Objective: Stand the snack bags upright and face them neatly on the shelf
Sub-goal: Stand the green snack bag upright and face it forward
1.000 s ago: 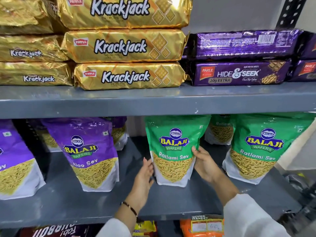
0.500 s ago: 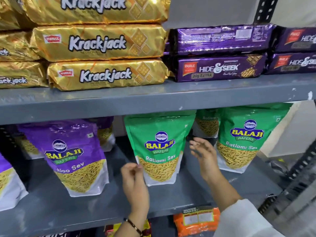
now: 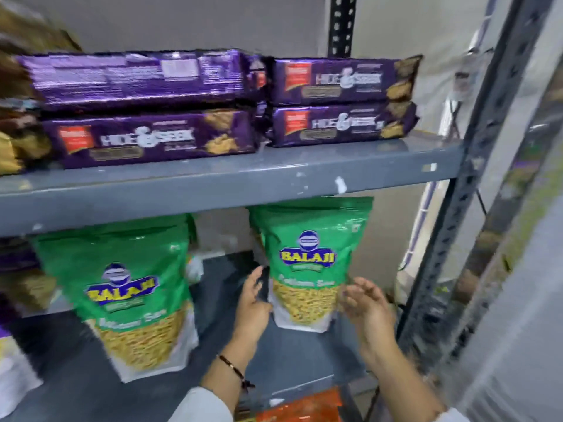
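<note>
**Snack bags: right-hand green one next**

Snack bags on the lower shelf (image 3: 292, 357) of a grey metal rack. Right green bag (image 3: 307, 263) upright, label forward, near the rack's right post (image 3: 441, 239). Left green bag (image 3: 137, 293) well apart from it, farther from the post, leaning a little, closer to the shelf's front edge. Purple biscuit packs (image 3: 341, 102) stacked flat on the shelf above.

Left hand (image 3: 254, 303) at the right green bag's lower left edge, fingers spread, touching or nearly so; blurred, cannot tell which. Right hand (image 3: 364, 303) just beside its lower right corner, fingers wide apart, nothing held.

Likely handling: light, soft, crinkly pouch, slick film, puffed with air; loose yellow fried strands inside, visible through the clear lower window, probably brittle. Best taken by both side seams low down, palms flat, gentle squeeze only. Flat bottom gusset good for standing once pressed square on the shelf. Hard pinch on the middle risky: crushed contents, toppled bag.
</note>
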`<state>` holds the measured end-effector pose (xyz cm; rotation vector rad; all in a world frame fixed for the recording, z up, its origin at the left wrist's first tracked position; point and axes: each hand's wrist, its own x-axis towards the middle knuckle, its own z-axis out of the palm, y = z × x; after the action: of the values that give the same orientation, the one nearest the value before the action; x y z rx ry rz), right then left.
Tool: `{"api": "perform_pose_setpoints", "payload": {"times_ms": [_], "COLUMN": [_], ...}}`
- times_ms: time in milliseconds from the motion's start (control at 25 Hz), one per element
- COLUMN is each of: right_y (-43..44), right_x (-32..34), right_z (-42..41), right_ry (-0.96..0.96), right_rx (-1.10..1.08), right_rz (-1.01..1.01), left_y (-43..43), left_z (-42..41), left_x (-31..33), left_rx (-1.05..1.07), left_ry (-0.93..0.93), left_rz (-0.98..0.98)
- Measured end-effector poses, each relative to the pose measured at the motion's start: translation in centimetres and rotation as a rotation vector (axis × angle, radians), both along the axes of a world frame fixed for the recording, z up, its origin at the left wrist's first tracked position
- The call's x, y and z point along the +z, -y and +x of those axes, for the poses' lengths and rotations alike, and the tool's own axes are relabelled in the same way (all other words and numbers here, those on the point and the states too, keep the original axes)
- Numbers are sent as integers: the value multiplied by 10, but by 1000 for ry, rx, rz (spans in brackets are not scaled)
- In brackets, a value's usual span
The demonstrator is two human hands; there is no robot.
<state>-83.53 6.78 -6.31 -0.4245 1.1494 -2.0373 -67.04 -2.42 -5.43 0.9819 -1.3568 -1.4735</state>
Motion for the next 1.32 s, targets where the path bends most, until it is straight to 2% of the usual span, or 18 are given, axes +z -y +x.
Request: {"api": "perform_pose_setpoints", "payload": {"times_ms": [160,400,600,680,840,1160,1320], "right_y": [-10,-4,10,11,6,-2,-3], "right_x": [-19,-21,-10,-7,-9,-9,-7], "right_z": [-24,-36,-52,-55,-51,-50,-50], "right_ry": [-52,-63,-103,-97,-105,-70,-66], "right_rx": [221,337,477,494,513,493,493], "right_rz": [184,231,291,319,331,326,318], "left_y": [-3,-30,-51,-58,-62,-64,-59], "left_z": [-39,-44,-40,-38,-30,-35,-33], "left_x": [5,9,11,14,2,2,-8], "left_rx": [-50,-13,31,47,18,55,39], "left_ry": [56,83,35,43,177,90,184], "left_rz": [25,82,135,125,77,123,135]}}
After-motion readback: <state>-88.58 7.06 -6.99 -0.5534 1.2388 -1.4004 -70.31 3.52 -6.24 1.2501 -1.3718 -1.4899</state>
